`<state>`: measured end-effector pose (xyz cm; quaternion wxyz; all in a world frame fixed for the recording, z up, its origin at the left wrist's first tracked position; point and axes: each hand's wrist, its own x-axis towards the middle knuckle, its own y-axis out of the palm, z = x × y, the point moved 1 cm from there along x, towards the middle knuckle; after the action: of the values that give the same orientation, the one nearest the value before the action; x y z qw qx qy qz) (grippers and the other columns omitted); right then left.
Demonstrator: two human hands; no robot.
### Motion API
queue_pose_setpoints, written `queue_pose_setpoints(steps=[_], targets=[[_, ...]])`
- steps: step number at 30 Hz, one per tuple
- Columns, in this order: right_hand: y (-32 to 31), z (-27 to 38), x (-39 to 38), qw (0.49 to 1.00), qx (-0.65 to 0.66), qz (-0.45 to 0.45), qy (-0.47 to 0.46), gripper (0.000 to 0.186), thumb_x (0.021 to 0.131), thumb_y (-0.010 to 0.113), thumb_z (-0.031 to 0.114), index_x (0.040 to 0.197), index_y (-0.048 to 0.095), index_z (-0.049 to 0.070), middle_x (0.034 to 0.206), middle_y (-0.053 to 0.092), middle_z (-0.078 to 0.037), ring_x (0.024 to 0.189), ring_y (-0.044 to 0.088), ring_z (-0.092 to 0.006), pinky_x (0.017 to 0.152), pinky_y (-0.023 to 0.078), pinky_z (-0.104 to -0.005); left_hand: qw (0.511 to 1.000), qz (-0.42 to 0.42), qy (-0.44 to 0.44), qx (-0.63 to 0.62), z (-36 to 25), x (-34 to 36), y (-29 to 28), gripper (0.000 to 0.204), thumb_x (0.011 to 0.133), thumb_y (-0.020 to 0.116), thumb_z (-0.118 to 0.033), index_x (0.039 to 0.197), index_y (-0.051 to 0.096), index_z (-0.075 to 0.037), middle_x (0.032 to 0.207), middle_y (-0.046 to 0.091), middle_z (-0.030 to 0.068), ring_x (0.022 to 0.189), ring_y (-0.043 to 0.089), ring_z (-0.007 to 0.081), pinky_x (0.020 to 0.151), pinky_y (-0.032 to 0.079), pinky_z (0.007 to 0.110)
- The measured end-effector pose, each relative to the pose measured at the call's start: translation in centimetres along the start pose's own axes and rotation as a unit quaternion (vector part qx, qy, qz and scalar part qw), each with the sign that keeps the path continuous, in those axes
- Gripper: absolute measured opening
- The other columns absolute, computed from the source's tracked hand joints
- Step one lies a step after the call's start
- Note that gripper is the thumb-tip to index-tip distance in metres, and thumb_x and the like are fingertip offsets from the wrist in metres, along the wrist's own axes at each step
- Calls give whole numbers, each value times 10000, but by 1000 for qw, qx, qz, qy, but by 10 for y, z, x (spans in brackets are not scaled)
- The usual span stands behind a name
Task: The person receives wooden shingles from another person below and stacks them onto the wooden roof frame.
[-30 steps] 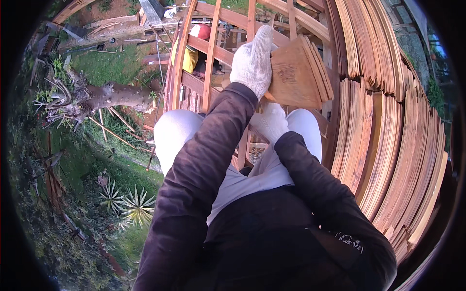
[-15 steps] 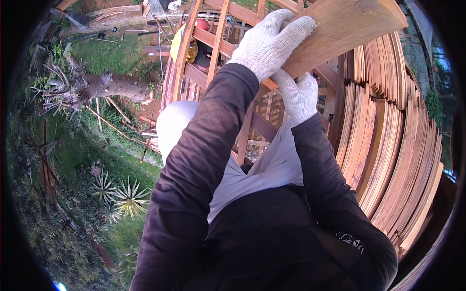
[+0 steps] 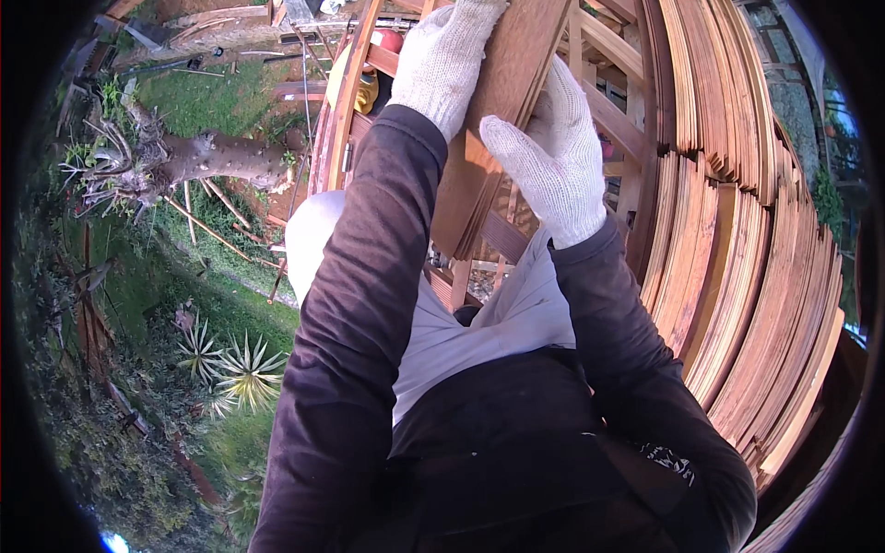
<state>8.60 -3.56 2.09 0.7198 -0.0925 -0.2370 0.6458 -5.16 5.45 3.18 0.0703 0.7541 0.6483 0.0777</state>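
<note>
A bundle of thin wooden boards [image 3: 510, 88], like shingles, stands on end in front of me, its layered edges showing on the right and at the lower end. My left hand [image 3: 444, 72], in a white knit glove, is closed on the bundle's left edge; its fingertips are partly hidden. At the right edge is my right hand [image 3: 558, 166], gloved alike, with its thumb apart over the face of the boards and its fingers stretched along the edge. Below the bundle are my light-trousered legs, astride wooden framing.
Long stacked rows of similar boards [image 3: 714, 258] lie on the right. Wooden battens [image 3: 350, 83] cross ahead with open gaps and ground far below. Beneath them is a person in a red helmet [image 3: 387, 41]. A cut tree trunk [image 3: 217, 158] and spiky plants [image 3: 249, 376] are on the left.
The bundle has swung from slanting up to the right to nearly upright and come nearer. My left hand moved left with it; my right hand opened and shifted to its right edge.
</note>
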Motion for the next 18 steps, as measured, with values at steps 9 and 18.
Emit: queue_pose_setpoints(steps=[9,18], targets=[[30,8,-61,977,-14,129,171,875,787,876,324,1476,457,-17,1284,680,-239,1167,706,-338,991,556,-400,955,-59,85,-280,4,12,-24,487,1098,535,-348,1495,506,-67,1434,581,57,1306,520,167,1128,404,341],[19,11,-60,984,-69,102,128,498,834,774,243,1236,638,-18,1013,750,-231,955,760,-365,836,598,-412,958,-67,58,-273,-4,13,-19,530,1106,522,-348,1532,478,-36,1526,527,82,1363,492,185,1164,372,326]])
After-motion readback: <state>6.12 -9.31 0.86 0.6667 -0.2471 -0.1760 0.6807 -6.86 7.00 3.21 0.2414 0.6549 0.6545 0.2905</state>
